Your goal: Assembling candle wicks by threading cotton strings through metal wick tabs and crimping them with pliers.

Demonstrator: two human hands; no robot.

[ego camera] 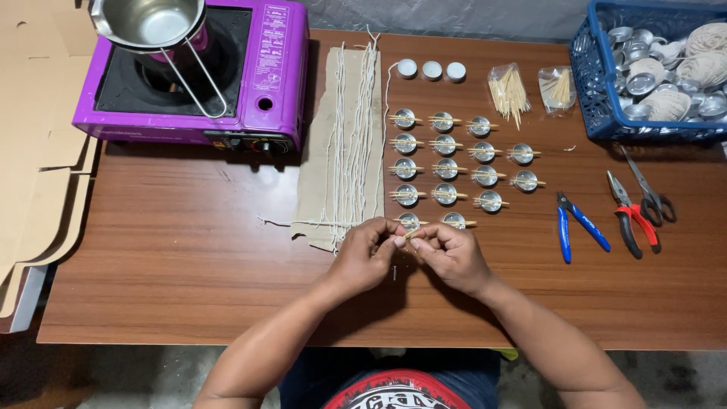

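The left hand [365, 254] and right hand [450, 254] pinch one toothpick [410, 235] with narrow fingertips, near the cups [446, 168] in neat rows.

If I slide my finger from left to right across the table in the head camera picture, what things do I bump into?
Purple stove → cardboard strip with white strings → rows of little metal cups → blue cutters → red pliers → scissors.
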